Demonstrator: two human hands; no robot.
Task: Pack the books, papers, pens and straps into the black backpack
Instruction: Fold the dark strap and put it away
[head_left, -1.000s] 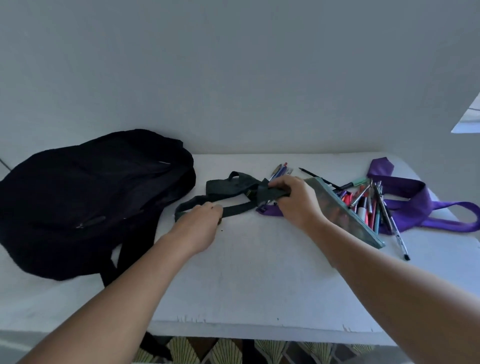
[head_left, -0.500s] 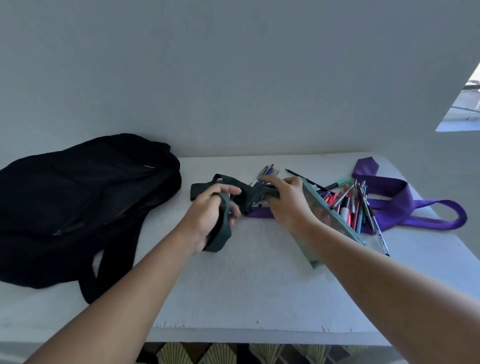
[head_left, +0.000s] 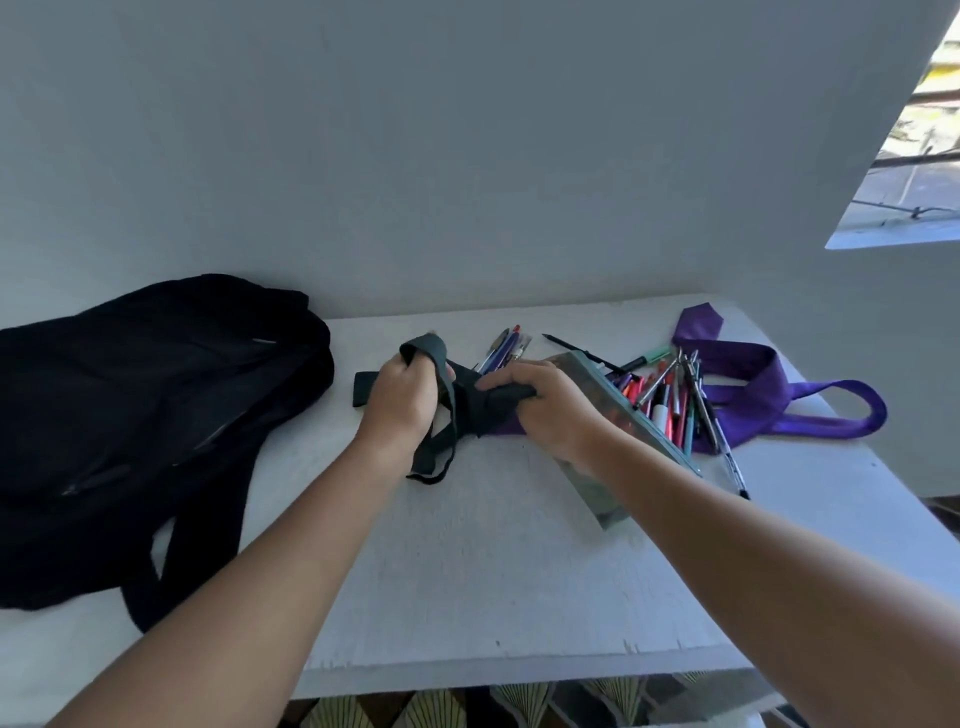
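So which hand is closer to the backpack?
Left. The left hand grips the dark strap just right of the backpack; the right hand is farther right, by the pens.

White table (head_left: 519, 571), grey wall (head_left: 467, 156), window (head_left: 914, 171)

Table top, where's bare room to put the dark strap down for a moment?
Bare table lies along the near edge, between the black backpack and the book, under both forearms. A narrow strip at the far edge beside the backpack is free too. The right side is crowded with pens and the purple strap.
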